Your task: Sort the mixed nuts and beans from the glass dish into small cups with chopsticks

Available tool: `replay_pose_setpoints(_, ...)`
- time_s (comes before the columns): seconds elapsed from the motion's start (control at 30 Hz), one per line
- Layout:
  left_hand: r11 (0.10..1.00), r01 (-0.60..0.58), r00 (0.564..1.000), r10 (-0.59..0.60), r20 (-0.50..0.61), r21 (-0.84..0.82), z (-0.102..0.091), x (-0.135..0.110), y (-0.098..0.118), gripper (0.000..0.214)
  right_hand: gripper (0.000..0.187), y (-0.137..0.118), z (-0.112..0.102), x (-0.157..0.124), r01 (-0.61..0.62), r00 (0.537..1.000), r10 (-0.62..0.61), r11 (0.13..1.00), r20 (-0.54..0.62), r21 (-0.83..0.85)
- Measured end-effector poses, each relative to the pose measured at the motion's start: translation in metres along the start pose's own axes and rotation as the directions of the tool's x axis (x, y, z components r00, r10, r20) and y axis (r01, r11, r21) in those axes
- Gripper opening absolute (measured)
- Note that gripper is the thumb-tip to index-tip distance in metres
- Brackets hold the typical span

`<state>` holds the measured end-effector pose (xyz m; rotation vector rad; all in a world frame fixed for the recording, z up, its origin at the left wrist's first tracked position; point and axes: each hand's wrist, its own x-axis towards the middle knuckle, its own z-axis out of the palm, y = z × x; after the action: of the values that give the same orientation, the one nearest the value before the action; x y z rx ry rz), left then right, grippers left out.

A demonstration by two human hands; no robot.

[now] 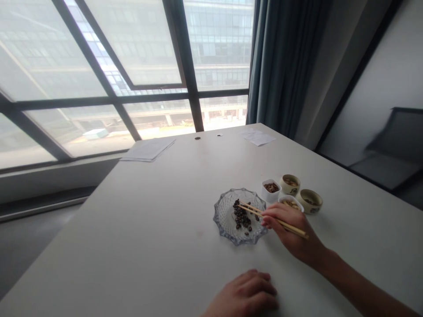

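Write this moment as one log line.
right hand | wooden chopsticks over glass dish of dark seeds | left hand resting on table

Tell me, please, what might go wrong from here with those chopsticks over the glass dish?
A dark seed might slip from the chopsticks in the right hand and skitter off the patterned glass dish onto the table. The hand also sits close to a small white bowl and a ceramic cup, so a careless swing could perhaps tip them.
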<state>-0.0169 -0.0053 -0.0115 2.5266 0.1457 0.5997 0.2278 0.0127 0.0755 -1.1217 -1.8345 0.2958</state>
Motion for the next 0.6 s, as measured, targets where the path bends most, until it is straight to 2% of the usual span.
replay_pose_setpoints(0.43,0.999,0.013,1.0,-0.012,0.022,-0.032,-0.002,0.0,0.0,0.021,0.021,0.003,0.007,-0.004,0.021,0.999,-0.019,0.998,-0.033,0.052)
replay_pose_setpoints(0.53,0.999,0.009,1.0,-0.009,0.0,-0.046,-0.002,0.001,0.001,0.021,0.019,-0.003,-0.002,-0.01,0.021,0.995,-0.021,1.0,-0.102,0.005)
replay_pose_setpoints(0.6,0.999,0.006,1.0,-0.007,-0.01,-0.054,-0.002,0.001,0.001,0.021,0.017,-0.01,-0.016,-0.02,0.007,0.983,-0.017,0.998,-0.18,-0.057)
